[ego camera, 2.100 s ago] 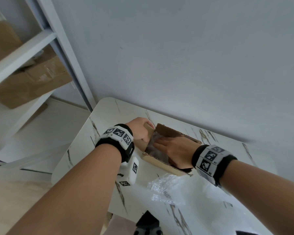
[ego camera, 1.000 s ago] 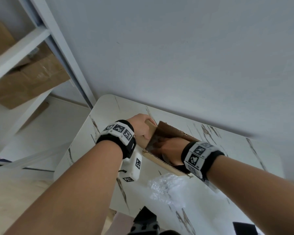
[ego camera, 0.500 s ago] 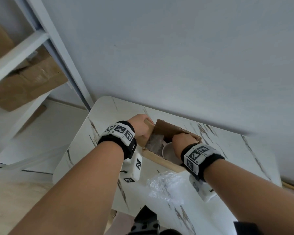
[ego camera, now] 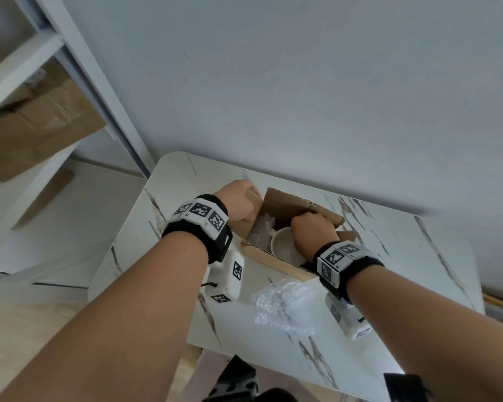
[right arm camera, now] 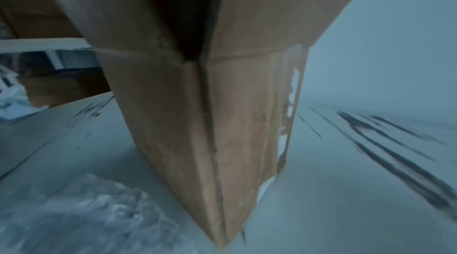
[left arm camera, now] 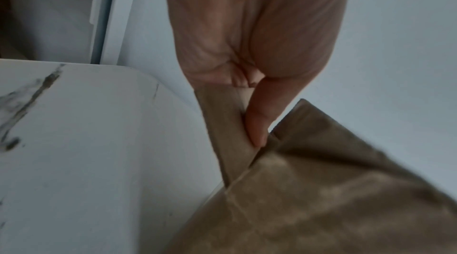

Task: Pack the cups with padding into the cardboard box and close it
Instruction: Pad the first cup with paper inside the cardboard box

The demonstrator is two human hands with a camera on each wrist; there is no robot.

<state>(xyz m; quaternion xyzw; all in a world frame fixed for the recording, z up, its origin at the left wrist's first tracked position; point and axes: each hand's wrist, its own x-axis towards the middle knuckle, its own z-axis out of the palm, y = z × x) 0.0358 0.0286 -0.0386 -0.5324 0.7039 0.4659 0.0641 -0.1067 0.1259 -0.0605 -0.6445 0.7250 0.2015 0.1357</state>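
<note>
At centre frame, the left hand (ego camera: pixel 238 203) pinches the left flap of the open brown cardboard box (ego camera: pixel 276 261) on the white marbled bench (ego camera: pixel 418 256). The right hand (ego camera: pixel 312 232) reaches inside over the white cup (ego camera: pixel 283 246); I cannot tell its grip. Best to keep the flap held wide and bed the cup against the clear padding (ego camera: pixel 260 229) inside.

Left hand (left arm camera: pixel 249 29) fills the top of the left wrist view, palm side toward the lens, and the thumb (left arm camera: pixel 259 119) presses down against a narrow cardboard flap (left arm camera: pixel 227 131), pinching it at the upper edge. That flap stands upright at the corner of the cardboard box (left arm camera: pixel 321 195), whose brown side spreads blurry across the lower right. The white marbled table (left arm camera: pixel 86 141) lies left, with a pale wall (left arm camera: pixel 400 33) behind and a white frame upright (left arm camera: pixel 111 14) at upper left.
</note>
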